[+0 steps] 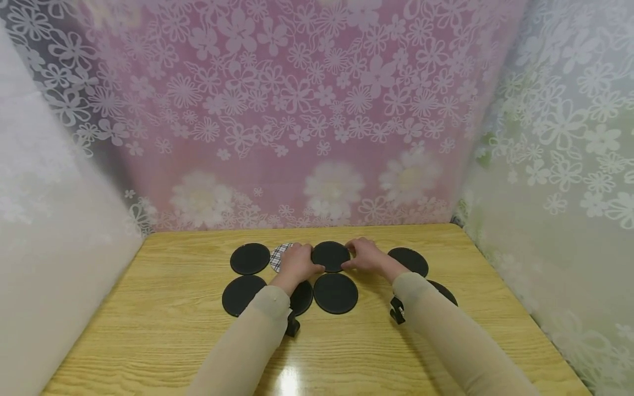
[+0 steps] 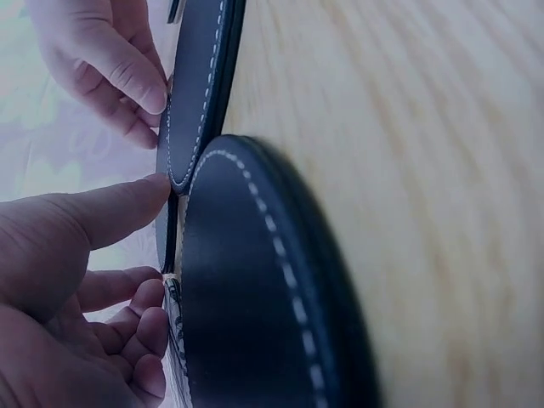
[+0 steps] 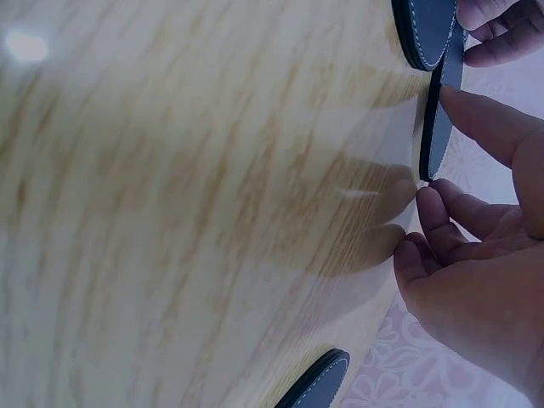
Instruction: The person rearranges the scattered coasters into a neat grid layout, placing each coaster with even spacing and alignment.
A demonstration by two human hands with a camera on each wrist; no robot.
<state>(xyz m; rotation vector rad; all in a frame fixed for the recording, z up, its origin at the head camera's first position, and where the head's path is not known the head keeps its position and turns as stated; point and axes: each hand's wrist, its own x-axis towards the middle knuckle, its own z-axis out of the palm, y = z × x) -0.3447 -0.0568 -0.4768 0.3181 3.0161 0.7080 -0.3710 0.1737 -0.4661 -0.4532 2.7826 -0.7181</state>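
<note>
Between my two hands lies a round black coaster with pale stitching near its rim, in the far row on the table. My left hand holds its left edge, thumb on the near side and fingers curled behind. From the right, my right hand grips the same coaster with thumb and fingers at its rim. Partly under the left hand is a white coaster with dark plaid lines. Just nearer lies another black coaster; the left forearm partly hides one more black coaster.
Two black coasters lie at left, one far and one near. At right are a far coaster and one partly behind the right sleeve. Flowered cloth hangs behind and beside the wooden table.
</note>
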